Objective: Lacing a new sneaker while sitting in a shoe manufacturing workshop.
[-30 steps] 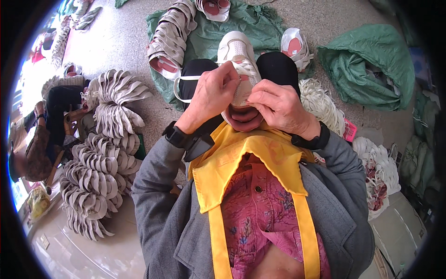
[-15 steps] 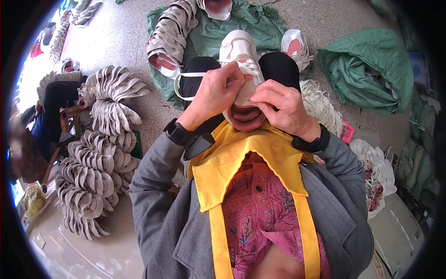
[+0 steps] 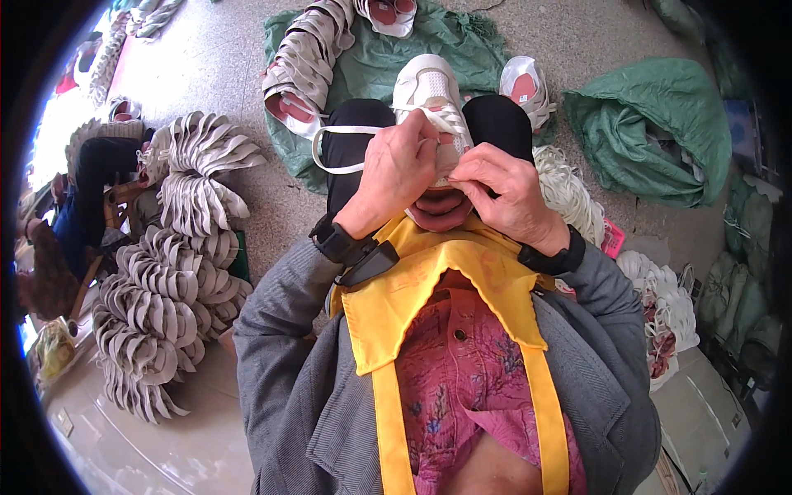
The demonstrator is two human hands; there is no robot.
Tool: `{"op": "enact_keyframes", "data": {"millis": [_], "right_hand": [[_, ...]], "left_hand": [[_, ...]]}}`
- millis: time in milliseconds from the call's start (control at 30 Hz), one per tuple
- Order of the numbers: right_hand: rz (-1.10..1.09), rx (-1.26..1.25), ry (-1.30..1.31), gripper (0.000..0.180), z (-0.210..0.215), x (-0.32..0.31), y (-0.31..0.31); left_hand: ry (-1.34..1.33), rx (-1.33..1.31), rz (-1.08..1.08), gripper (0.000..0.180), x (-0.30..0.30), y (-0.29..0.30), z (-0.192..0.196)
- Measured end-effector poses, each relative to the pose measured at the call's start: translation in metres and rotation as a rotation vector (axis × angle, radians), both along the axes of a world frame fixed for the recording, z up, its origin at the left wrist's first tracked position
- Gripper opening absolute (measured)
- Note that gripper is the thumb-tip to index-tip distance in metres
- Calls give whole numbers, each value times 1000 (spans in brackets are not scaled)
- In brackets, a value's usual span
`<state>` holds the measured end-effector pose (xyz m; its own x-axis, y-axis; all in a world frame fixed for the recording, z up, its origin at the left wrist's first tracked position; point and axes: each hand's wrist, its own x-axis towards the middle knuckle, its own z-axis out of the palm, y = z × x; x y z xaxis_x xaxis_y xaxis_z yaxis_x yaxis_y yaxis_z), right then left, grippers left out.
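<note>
A white and beige sneaker upper (image 3: 427, 82) lies between my knees, toe away from me and its pinkish collar opening near my yellow apron (image 3: 445, 305). My left hand (image 3: 396, 165) is closed in a pinch over the left side of its throat, on a white shoelace (image 3: 342, 170) that loops out to the left. My right hand (image 3: 507, 194) pinches the right edge of the upper beside the tongue, close to the left fingers. Both fingertips are partly hidden, and whether the right ones also hold lace does not show.
Stacked shoe uppers (image 3: 305, 66) lie on a green sheet (image 3: 379, 66) ahead. Rows of grey-beige shoe pieces (image 3: 157, 305) stand at left, near another person's dark-clothed leg (image 3: 70, 214). On the right are a green sack (image 3: 652, 124) and bundles of white laces (image 3: 569, 194).
My left hand has shifted slightly right and down, covering more of the tongue. My right hand stays in nearly the same place, its pinch kept. The lace loop has moved slightly.
</note>
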<state>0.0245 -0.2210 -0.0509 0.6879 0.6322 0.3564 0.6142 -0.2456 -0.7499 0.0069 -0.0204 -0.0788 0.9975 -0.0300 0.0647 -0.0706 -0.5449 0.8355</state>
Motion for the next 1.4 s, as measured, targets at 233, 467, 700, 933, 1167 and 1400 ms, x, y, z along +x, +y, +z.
{"op": "enact_keyframes", "data": {"millis": [233,467,700,933,1167,1400], "right_hand": [[-35,-104,81,16,13,16,5],[-50,-414,-160,5,14,33,22],[72,-554,-320,6,7,49,26],[250,-605,-467,10,19,56,27],[206,-615,-287,6,39,68,3],[260,-161,893,17,45,84,-36]], "left_hand": [[58,33,37,12,2,4,6],[34,91,64,14,2,2,5],[57,171,99,13,0,-3,11],[6,159,99,16,0,-1,7],[-8,16,-55,22,5,26,18],[-183,210,-71,14,-1,64,33]]}}
